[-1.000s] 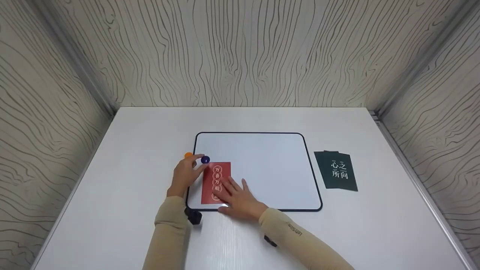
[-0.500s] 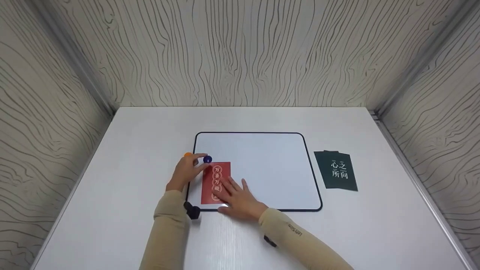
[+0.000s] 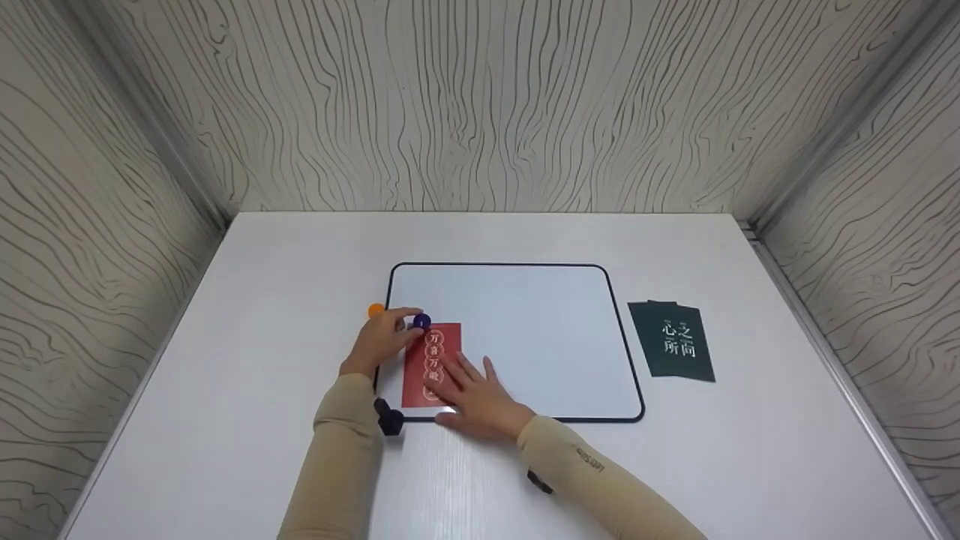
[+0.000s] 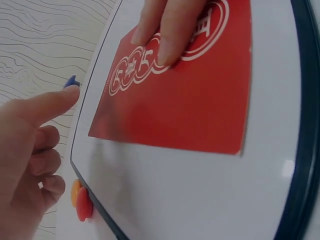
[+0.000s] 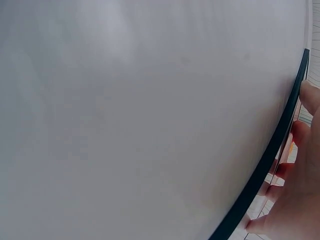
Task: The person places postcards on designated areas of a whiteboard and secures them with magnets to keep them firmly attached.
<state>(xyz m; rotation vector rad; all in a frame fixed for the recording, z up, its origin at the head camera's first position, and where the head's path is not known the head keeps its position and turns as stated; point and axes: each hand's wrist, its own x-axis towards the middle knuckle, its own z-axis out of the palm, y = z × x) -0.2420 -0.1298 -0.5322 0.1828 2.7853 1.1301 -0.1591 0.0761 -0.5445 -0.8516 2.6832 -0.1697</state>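
My left hand (image 3: pixel 380 337) pinches a dark blue round magnet (image 3: pixel 421 321) between thumb and forefinger. It holds the magnet above the upper left part of a red card (image 3: pixel 415 379) with white circled characters. In the left wrist view, the blue magnet (image 4: pixel 72 81) shows past the thumb tip, apart from the board, and the other fingers are curled in. My right hand (image 3: pixel 484 401) lies with fingers spread on the lower right of the card, pressing it to a black-rimmed whiteboard (image 3: pixel 547 337). Its palm crosses the board's front rim (image 5: pixel 260 172).
An orange magnet (image 3: pixel 376 309) sits just outside the board's left rim, with a red magnet (image 4: pixel 84 205) beside it in the left wrist view. Dark green cards (image 3: pixel 681 345) with white characters lie in an overlapping pile right of the board. Patterned walls (image 3: pixel 480 105) enclose the white table.
My left hand has moved slightly to the right with the blue magnet, bringing it over the red card's top edge. The right hand and the card have stayed in place.
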